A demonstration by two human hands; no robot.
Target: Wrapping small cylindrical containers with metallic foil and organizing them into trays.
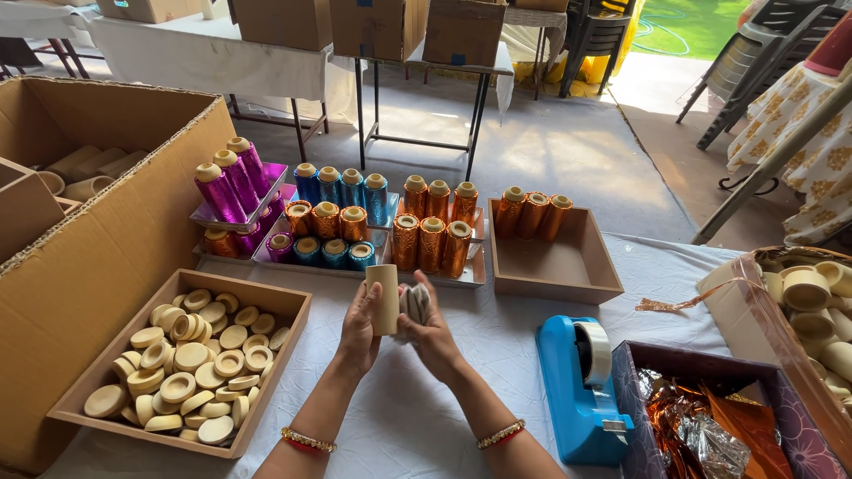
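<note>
My left hand (358, 325) grips a plain cream cardboard tube (384, 296), held upright over the white table. Beside it my right hand (432, 337) clutches a crumpled piece of silver foil (415, 302) against the tube's side. Both hands are together at the table's middle, just in front of trays of foil-wrapped spools: purple (232, 182), blue (342, 188) and orange (432, 238).
A wooden tray of cream round caps (197, 365) lies at the left, next to a big cardboard box (80, 239). A wooden tray (556, 266) holds three orange spools. A blue tape dispenser (581, 383) and a box of orange and silver foil (710, 426) sit at the right.
</note>
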